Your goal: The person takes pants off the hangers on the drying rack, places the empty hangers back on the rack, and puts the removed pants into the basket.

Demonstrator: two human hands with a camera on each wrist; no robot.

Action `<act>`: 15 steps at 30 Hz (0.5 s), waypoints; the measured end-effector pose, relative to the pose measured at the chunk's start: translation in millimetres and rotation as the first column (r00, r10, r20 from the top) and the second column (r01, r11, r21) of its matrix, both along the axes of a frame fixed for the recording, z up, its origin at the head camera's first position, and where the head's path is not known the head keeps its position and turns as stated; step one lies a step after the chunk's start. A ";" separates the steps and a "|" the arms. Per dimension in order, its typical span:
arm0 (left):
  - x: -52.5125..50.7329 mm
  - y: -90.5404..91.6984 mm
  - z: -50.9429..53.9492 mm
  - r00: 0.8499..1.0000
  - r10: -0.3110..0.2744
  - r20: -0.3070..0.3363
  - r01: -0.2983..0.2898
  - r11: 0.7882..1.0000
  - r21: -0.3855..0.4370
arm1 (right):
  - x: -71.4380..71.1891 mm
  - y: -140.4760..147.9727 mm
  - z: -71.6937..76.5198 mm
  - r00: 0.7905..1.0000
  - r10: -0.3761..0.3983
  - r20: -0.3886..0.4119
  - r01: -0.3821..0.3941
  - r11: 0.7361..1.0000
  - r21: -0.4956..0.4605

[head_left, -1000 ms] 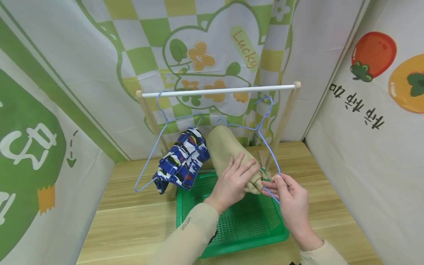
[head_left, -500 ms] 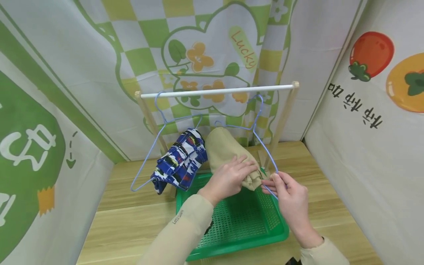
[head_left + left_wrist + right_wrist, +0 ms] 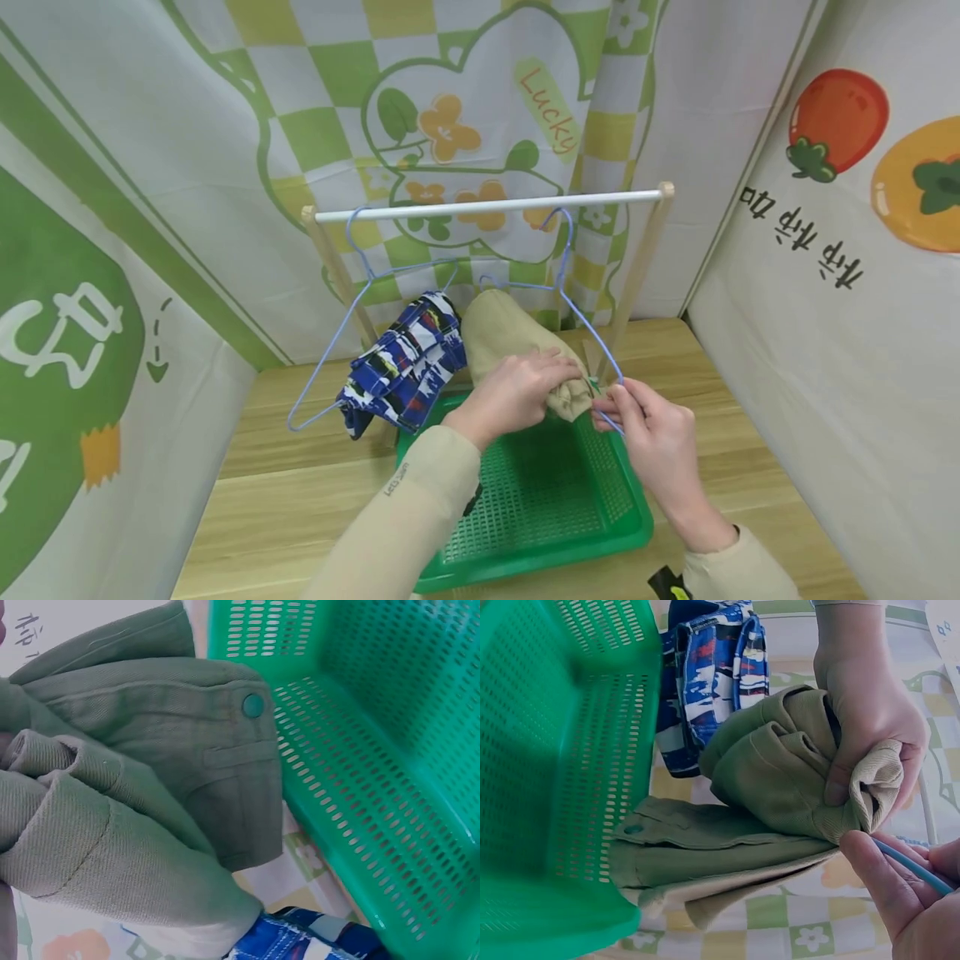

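Gripping khaki garment (image 3: 495,323) with left hand (image 3: 516,393), thumb and fingers wrapped round bunched fabric at its near end; right hand (image 3: 662,433) pinching lower corner of blue hanger (image 3: 592,331), close against the cloth's edge. Khaki garment is on that hanger, partly above green basket (image 3: 540,564), button (image 3: 253,706) showing in left wrist view. Hanger hook (image 3: 568,229) up at white rail (image 3: 465,206). Patterned blue garment (image 3: 408,364) just beside, on second hanger (image 3: 324,360), wooden table (image 3: 300,500) below
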State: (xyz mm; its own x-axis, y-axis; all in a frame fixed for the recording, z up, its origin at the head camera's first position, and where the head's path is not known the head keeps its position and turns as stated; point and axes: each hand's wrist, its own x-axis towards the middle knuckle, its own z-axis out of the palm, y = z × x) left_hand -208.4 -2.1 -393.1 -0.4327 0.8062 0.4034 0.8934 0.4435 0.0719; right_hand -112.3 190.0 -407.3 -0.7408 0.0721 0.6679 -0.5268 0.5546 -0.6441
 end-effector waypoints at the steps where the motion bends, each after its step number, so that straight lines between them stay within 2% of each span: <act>1: -0.6 -0.1 1.8 1.000 -0.005 0.006 0.005 1.000 0.001 | -0.7 0.5 0.5 1.000 -0.013 -0.011 0.013 1.000 0.024; 7: -3.7 -1.3 8.0 0.998 -0.028 0.054 0.028 1.000 0.005 | -2.0 2.7 1.9 0.999 -0.026 -0.028 0.027 0.997 0.070; 15: -8.7 -0.7 8.9 0.995 -0.042 0.085 0.039 0.998 0.046 | -4.6 4.1 6.2 0.999 -0.032 -0.043 0.036 0.995 0.094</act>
